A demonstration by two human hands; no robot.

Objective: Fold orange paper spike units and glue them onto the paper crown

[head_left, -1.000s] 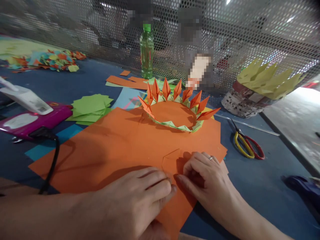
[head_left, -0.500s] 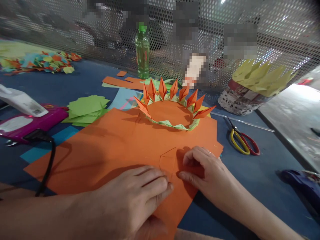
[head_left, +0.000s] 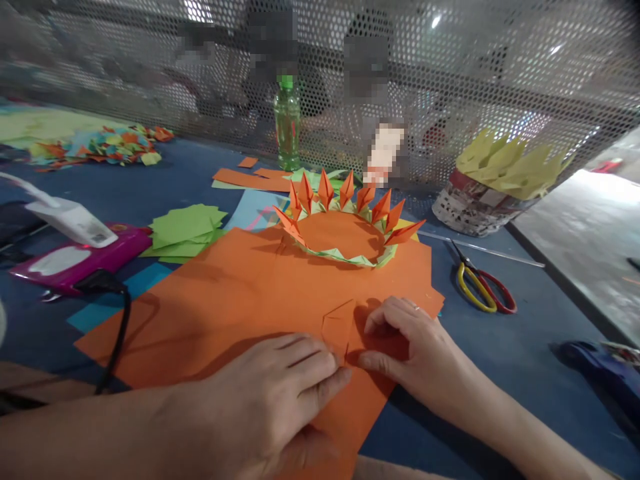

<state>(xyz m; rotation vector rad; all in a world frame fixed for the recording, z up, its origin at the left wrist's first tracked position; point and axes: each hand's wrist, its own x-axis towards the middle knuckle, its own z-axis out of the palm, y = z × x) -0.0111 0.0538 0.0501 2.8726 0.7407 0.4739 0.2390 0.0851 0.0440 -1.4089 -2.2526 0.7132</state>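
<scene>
Intently, I work at a folded piece of orange paper (head_left: pixel 337 328) lying on larger orange sheets (head_left: pixel 235 280), between my two hands. My left hand (head_left: pixel 295 393) lies palm down, fingers together and slightly bent, covering the near end of the piece; whether it grips anything beneath, I cannot tell. My right hand (head_left: pixel 403 337) rests beside it, fingers curled, thumb apart from the forefinger, with nothing visible between them. Just beyond, a paper ring with orange points (head_left: pixel 326 190) takes up the far part of the sheets. To my left, a black cord (head_left: pixel 120 333) from a magenta power strip (head_left: pixel 60 263) crosses their edge, near green paper slips (head_left: pixel 187 230). Scissors with yellow and red handles (head_left: pixel 470 293) lie to my right; a green-capped bottle (head_left: pixel 287 127) stands upright before a perforated metal screen (head_left: pixel 220 87).
</scene>
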